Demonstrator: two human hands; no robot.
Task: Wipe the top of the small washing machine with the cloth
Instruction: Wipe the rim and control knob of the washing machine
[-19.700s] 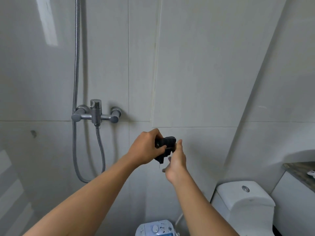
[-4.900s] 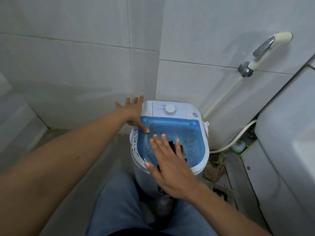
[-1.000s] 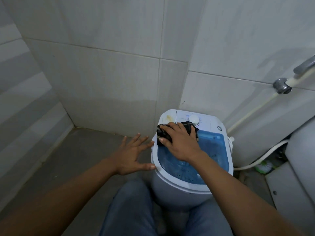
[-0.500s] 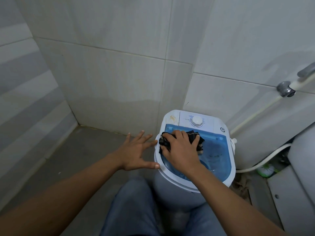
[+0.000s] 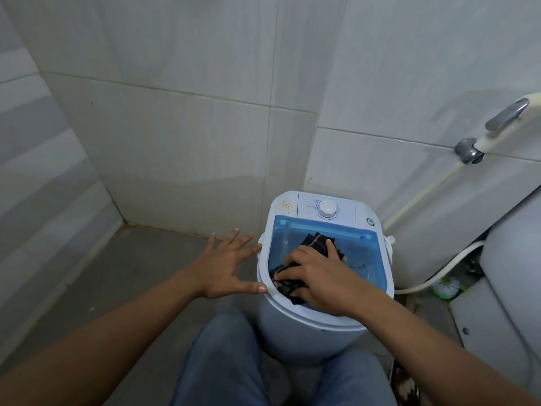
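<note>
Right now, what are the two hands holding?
The right hand presses the crumpled dark cloth from above onto the blue lid. The left hand, fingers spread, holds nothing.

The left hand reaches forward with its fingers spread wide and flat, while the right hand presses palm-down, fingers curled slightly, both forearms outstretched.

Grey tiled wall behind; bidet sprayer hangs right; white hose below; toilet beside it.
</note>
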